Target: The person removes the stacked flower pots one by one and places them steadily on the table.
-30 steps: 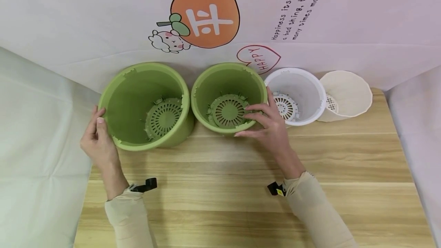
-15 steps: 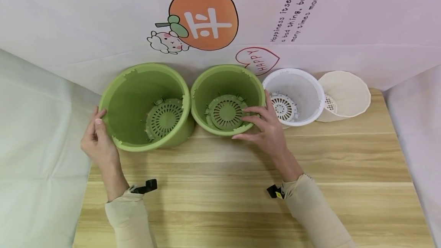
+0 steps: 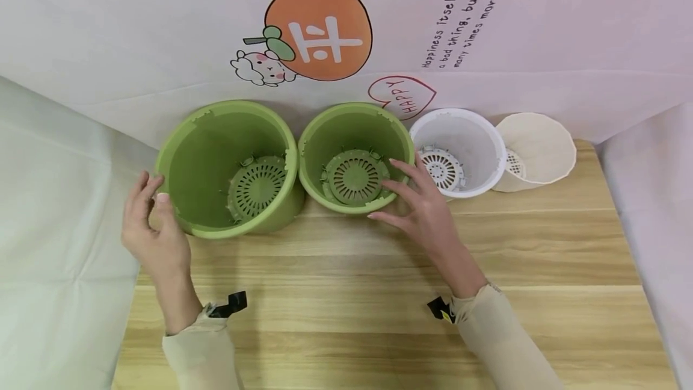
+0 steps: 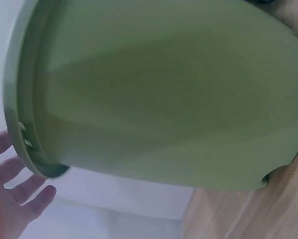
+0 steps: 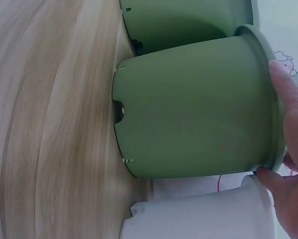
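Note:
Two green plastic pots stand side by side at the table's back, each with a slotted drain disc in its bottom. My left hand (image 3: 147,200) hovers just left of the large green pot (image 3: 216,137), fingers relaxed and off its rim; in the left wrist view the fingers (image 4: 17,196) are apart from the large green pot (image 4: 164,99). My right hand (image 3: 403,194) is spread at the front right rim of the smaller green pot (image 3: 346,128). In the right wrist view its fingers (image 5: 288,99) lie against the rim of the smaller green pot (image 5: 194,109). Neither hand grips anything.
A white pot (image 3: 468,137) and a cream pot (image 3: 544,140) stand to the right of the green ones, close together. Behind them hangs a printed cloth backdrop (image 3: 162,29). The wooden table (image 3: 352,306) stretches toward me, with cloth draped at both sides.
My left hand has come off the large pot's rim and drawn slightly back to the left. My right hand's fingers have loosened and straightened at the smaller pot's rim.

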### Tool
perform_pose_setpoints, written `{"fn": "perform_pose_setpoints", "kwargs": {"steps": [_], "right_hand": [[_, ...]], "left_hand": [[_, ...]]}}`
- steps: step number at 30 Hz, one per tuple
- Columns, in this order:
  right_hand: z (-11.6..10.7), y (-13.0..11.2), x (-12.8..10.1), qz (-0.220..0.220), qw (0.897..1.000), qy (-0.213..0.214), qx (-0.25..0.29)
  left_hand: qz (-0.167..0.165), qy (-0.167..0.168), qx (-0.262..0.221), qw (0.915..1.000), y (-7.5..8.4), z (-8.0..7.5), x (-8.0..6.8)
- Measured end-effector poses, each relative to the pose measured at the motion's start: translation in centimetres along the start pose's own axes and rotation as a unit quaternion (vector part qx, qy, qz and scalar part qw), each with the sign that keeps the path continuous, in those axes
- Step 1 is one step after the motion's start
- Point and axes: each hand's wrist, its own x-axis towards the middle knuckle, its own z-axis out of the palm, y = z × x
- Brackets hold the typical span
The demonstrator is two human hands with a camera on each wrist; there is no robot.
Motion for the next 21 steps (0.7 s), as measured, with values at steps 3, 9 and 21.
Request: {"fn": "perform_pose_setpoints", "kwargs": {"steps": [3,9,21], "right_hand": [[-0.4,-0.1,-0.3,0.011,1.000,-0.015,-0.011],[-1.2,0.0,-0.4,0.008,0.999,-0.033,-0.030],[-3.2,1.1,0.4,-0.008,0.996,-0.050,-0.079]], "left_hand": [[0.054,-0.013,0.022,0.9982,0.2,0.3,-0.5],[0.111,-0.070,0.043,0.9904,1.2,0.9,-1.4],[0.195,-0.156,0.064,0.9662,2.9,2.4,-2.9]]}}
